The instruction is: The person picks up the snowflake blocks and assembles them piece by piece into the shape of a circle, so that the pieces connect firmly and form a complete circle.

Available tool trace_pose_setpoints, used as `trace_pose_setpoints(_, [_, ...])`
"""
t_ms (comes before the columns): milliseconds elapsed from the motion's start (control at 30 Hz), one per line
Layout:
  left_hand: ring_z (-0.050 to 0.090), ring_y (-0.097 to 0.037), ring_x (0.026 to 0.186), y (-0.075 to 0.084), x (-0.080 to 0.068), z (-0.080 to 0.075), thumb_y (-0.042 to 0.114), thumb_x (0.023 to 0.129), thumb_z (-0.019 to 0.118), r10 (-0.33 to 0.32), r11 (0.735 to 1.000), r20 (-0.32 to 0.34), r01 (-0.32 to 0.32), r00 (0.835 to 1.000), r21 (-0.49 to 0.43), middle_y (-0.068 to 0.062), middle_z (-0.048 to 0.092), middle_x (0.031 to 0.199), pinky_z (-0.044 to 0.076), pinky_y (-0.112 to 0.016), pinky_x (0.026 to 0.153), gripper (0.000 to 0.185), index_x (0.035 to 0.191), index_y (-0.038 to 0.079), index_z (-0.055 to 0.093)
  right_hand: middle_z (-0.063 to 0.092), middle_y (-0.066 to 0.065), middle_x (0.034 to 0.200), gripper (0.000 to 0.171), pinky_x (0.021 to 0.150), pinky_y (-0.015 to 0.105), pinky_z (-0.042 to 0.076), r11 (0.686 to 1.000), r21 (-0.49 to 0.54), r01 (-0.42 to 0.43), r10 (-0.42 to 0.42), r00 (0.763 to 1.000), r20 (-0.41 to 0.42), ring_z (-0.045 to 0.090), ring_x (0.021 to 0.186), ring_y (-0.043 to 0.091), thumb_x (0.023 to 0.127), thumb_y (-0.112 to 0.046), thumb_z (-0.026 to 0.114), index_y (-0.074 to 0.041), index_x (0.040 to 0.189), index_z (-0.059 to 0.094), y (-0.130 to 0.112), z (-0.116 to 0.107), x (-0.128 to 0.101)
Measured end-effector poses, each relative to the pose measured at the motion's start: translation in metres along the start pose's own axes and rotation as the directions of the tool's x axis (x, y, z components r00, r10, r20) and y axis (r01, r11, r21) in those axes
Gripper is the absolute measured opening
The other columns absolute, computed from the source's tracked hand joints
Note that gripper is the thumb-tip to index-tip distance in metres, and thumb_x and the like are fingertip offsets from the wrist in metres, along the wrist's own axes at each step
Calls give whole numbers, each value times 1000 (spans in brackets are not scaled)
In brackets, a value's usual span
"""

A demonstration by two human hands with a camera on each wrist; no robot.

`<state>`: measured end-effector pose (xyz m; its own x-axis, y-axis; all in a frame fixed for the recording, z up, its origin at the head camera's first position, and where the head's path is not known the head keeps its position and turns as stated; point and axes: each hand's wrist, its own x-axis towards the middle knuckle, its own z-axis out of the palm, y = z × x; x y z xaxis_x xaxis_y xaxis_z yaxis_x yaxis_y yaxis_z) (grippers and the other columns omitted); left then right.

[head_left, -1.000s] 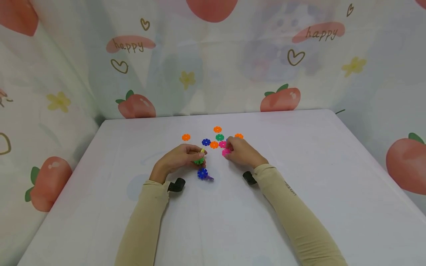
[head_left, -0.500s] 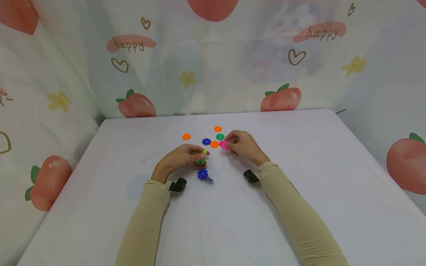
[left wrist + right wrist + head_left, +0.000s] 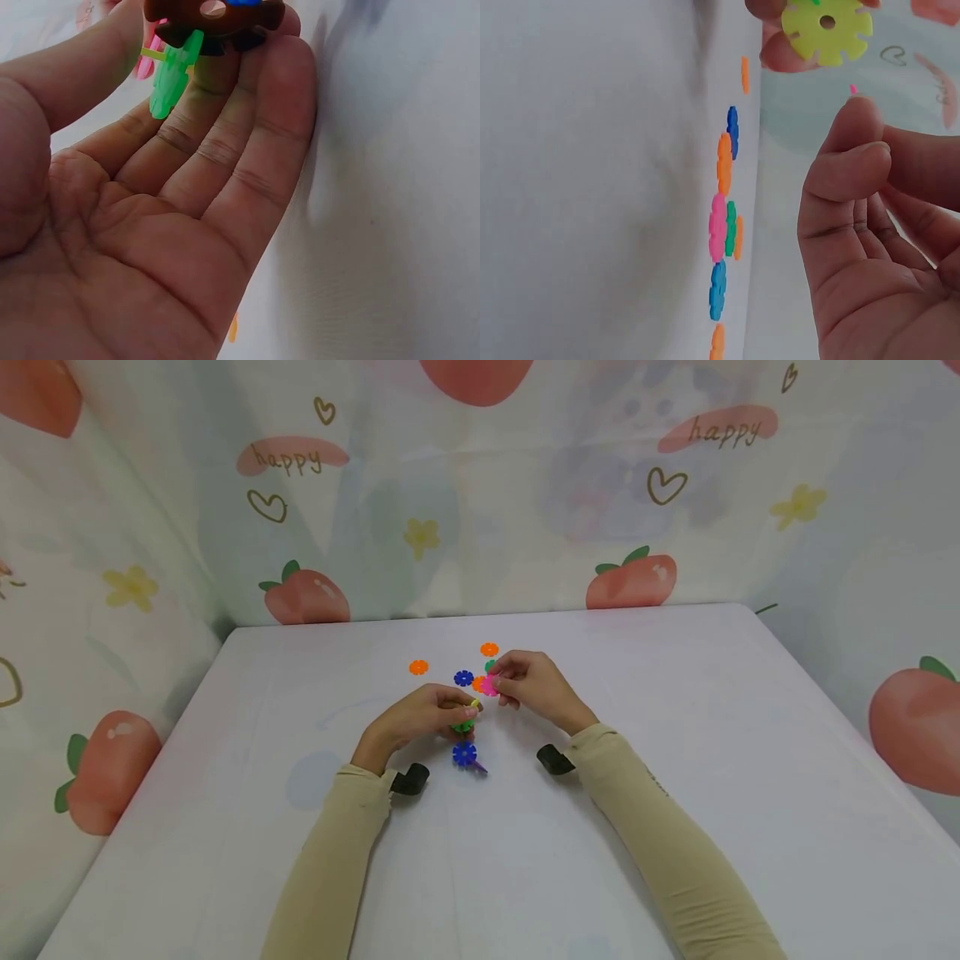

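In the head view my left hand (image 3: 459,708) grips a small cluster of joined snowflake discs, a green disc (image 3: 462,725) below and a yellow disc (image 3: 475,702) above. The left wrist view shows the green disc (image 3: 171,79) against my curled fingers (image 3: 225,142), under a dark shadowed disc (image 3: 214,19). My right hand (image 3: 498,683) pinches a pink disc (image 3: 489,685) just right of the cluster, nearly touching it. In the right wrist view the yellow disc (image 3: 827,28) is close ahead and only a pink tip (image 3: 853,88) shows above my fingers (image 3: 847,165).
A blue disc joined to a purple piece (image 3: 464,753) lies just near of my left hand. Loose discs lie beyond the hands: orange (image 3: 418,667), blue (image 3: 463,677), orange (image 3: 489,649). The white table (image 3: 675,760) is enclosed by printed curtains.
My right hand lifted a pink disc off the table and carried it left to the cluster. My left hand shifted slightly right with the cluster.
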<state>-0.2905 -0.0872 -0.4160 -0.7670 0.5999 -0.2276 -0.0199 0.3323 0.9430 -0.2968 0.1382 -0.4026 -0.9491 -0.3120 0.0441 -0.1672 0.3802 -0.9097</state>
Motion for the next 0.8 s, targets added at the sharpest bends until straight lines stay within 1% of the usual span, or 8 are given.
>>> trace_pose_setpoints(167, [70, -27, 89, 1, 1, 1, 28, 96, 63, -9, 1000, -4, 9, 1000, 24, -15, 71, 98, 55, -37, 86, 34, 119, 2, 63, 66, 20, 91, 18, 60, 29, 51, 1000, 8, -16, 16, 998, 57, 61, 75, 40, 94, -8, 64, -1, 110, 67, -3, 4, -1])
trace_pose_setpoints(367, [70, -28, 89, 0, 1, 1, 26, 96, 63, -8, 1000, 5, 8, 1000, 29, -14, 71, 97, 54, -38, 87, 32, 117, 2, 64, 65, 22, 93, 20, 62, 38, 52, 1000, 12, -9, 8, 996, 89, 60, 78, 49, 94, -2, 60, 3, 112, 67, -4, 8, -1])
trace_pose_setpoints(433, [70, -28, 88, -1, 1, 1, 26, 96, 63, -1, 1000, 9, 1, 1000, 31, -14, 71, 96, 54, -38, 87, 31, 115, 1, 64, 65, 23, 92, 19, 60, 37, 52, 1000, 8, 15, -16, 996, 93, 59, 75, 48, 94, 1, 60, 7, 110, 66, -12, 10, -5])
trace_pose_setpoints(533, [70, -28, 87, -1, 2, 1, 26, 96, 64, -1, 999, 3, 1, 1000, 39, -14, 71, 95, 53, -38, 88, 30, 113, 1, 65, 66, 19, 92, 16, 58, 32, 52, 999, -6, 33, -33, 996, 85, 60, 72, 42, 93, 0, 62, 6, 107, 67, -12, 13, -6])
trace_pose_setpoints(600, [70, -27, 86, -1, 2, 1, 26, 96, 64, -4, 999, -6, 5, 1000, 47, -13, 72, 94, 53, -38, 88, 30, 113, 2, 66, 66, 15, 91, 14, 57, 29, 52, 999, -11, 42, -41, 996, 77, 61, 70, 36, 93, -2, 63, 2, 106, 68, -9, 14, -5])
trace_pose_setpoints(667, [70, -26, 86, -1, 2, 2, 27, 96, 64, -7, 999, -14, 8, 1000, 50, -12, 72, 93, 53, -37, 88, 30, 113, 2, 66, 67, 11, 92, 13, 58, 30, 53, 999, -20, 27, -26, 997, 67, 63, 70, 35, 93, -5, 64, -4, 105, 70, -1, 15, -1])
trace_pose_setpoints(800, [69, -26, 86, -1, 3, 3, 27, 96, 64, -7, 999, -19, 8, 1000, 54, -12, 72, 93, 54, -37, 87, 31, 114, 2, 65, 67, 10, 88, 13, 58, 30, 52, 999, -31, 21, -20, 999, 39, 63, 71, 35, 93, -5, 63, -7, 104, 70, -1, 12, -1])
